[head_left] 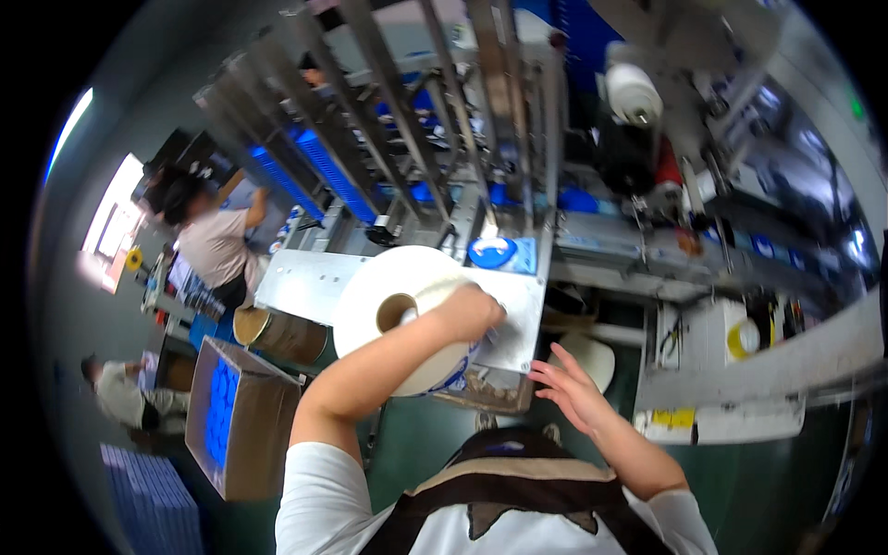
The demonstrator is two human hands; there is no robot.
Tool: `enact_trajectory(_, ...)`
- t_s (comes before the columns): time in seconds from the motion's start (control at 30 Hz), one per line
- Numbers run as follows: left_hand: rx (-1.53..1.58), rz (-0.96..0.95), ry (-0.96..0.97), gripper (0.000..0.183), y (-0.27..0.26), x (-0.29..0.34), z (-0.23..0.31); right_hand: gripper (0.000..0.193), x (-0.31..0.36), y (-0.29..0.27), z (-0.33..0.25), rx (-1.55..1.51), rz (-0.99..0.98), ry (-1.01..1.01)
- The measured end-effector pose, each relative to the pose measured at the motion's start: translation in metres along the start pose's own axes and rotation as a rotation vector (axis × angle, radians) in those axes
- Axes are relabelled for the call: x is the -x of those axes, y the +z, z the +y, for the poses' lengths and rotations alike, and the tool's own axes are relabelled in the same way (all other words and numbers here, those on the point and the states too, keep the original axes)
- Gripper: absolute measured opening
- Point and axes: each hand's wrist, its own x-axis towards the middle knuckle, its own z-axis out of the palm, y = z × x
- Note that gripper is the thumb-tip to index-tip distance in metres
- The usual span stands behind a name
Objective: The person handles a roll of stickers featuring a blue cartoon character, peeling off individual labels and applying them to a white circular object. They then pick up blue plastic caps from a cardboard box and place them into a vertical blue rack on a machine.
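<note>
A large white roll (363, 310) with a brown cardboard core lies at the edge of a pale metal plate (513, 347). Blue print shows along its lower rim. My left forearm crosses over the roll, and my left hand (472, 313) is closed above the plate beside it. Something small may be at those fingertips, but blur hides what it is. My right hand (578, 387) has its fingers spread at the plate's near right corner and holds nothing. Farther back on the plate lies a light-blue packet (525, 254) with a blue and white oval piece (492, 252).
Upright metal guides (388, 102) rise behind the plate, with blue stacks (333, 176) between them. A cardboard box (264, 425) of blue items stands at the left. Machine rails (629, 240) extend right. One person (213, 240) sits at far left; another (129, 393) is lower down.
</note>
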Motion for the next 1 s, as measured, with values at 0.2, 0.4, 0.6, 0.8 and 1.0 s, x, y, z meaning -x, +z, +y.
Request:
enact_trajectory(0.2,-0.035,-0.259,0.038,0.045,-0.028,0.021,0.06,0.046,-0.085,-0.002,-0.008,0.134,-0.056,-0.276)
enact_trajectory(0.4,0.082,0.157,0.027,0.059,0.002,0.123,0.107,0.049,-0.125,0.033,0.048,0.445,0.027,-0.391)
enact_trajectory(0.6,0.47,0.314,-0.285,0.053,0.085,0.279,0.122,0.046,-0.083,0.009,0.076,0.642,0.118,-0.546)
enact_trajectory(0.8,0.671,0.26,-0.746,0.047,0.171,0.464,0.156,0.04,-0.06,-0.022,0.182,1.521,0.39,-0.325)
enact_trajectory(1.0,0.76,0.297,-1.061,0.044,0.22,0.576,0.18,0.006,-0.076,0.186,0.303,0.468,-0.055,0.076)
